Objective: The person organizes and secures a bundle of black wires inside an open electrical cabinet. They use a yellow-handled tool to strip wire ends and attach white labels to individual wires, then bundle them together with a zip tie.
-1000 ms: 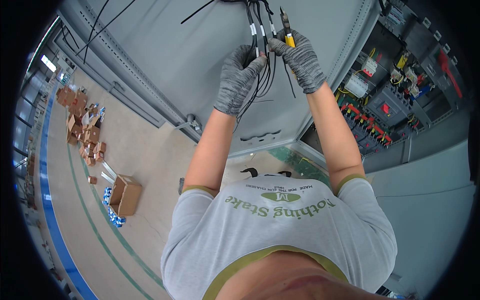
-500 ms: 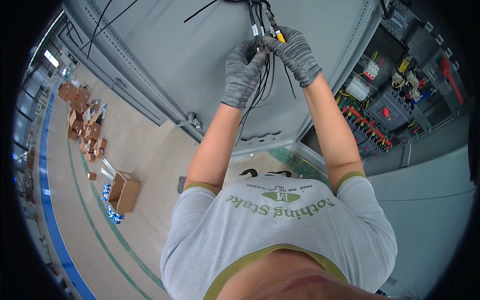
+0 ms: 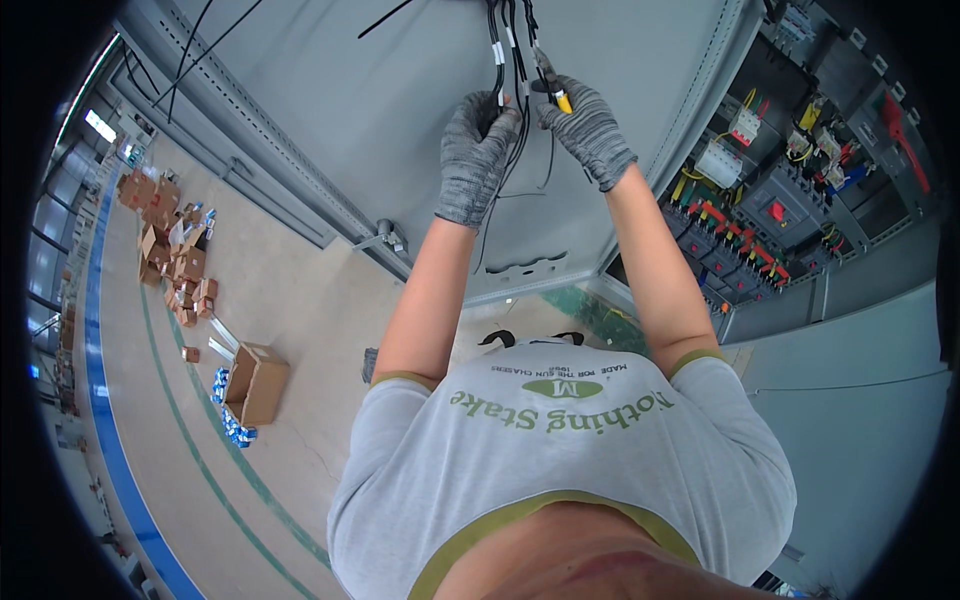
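A bundle of black wires [image 3: 519, 62] with white marker sleeves hangs down in front of a grey metal panel. My left hand [image 3: 474, 160], in a grey knitted glove, is closed on some of these wires just below a white sleeve. My right hand [image 3: 592, 130], gloved alike, grips pliers [image 3: 564, 102] with a yellow-and-black handle. Their grey jaws point up beside the rightmost wires; whether they touch a wire cannot be made out. Loose wire ends trail below and between both hands.
The grey panel [image 3: 400, 130] has a perforated frame edge and a latch [image 3: 392, 238] at lower left. To the right, an open cabinet holds breakers [image 3: 775, 212] and coloured wiring. Cardboard boxes [image 3: 262, 385] lie on the floor at left.
Both hands have moved slightly down and farther apart. The pliers have come down with my right hand, away from the middle wires. My left hand still holds wires.
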`<action>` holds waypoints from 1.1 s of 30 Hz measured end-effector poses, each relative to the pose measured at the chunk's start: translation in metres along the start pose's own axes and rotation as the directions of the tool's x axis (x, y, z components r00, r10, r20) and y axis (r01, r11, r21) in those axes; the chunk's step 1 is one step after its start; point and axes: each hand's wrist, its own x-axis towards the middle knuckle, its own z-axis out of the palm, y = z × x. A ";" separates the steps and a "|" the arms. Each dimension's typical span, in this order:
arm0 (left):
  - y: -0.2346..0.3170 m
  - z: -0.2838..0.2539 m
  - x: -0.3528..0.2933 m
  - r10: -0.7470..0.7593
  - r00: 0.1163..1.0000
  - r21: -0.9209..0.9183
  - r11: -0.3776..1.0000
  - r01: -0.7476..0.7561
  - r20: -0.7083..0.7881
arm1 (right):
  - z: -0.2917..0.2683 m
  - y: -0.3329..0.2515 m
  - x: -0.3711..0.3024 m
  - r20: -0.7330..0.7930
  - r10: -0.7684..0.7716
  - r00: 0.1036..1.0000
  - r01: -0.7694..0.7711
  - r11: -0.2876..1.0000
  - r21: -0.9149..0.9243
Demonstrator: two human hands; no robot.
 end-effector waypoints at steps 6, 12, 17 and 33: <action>-0.021 0.013 0.000 0.148 0.985 0.251 0.960 -0.122 -0.088 | 0.005 0.002 -0.010 -0.022 -0.017 1.000 0.019 0.996 0.090; -0.014 0.011 -0.005 0.041 0.999 -0.023 0.999 -0.041 0.017 | 0.011 -0.019 -0.032 -0.112 0.039 0.993 0.002 0.939 0.344; -0.004 -0.008 -0.007 0.093 0.996 -0.067 0.993 -0.093 -0.003 | 0.046 -0.023 -0.038 -0.247 -0.017 0.969 0.094 0.948 0.305; 0.003 -0.003 -0.019 0.168 0.986 0.372 0.916 -0.152 -0.011 | 0.053 -0.041 -0.044 -0.437 0.066 0.897 0.054 0.965 0.256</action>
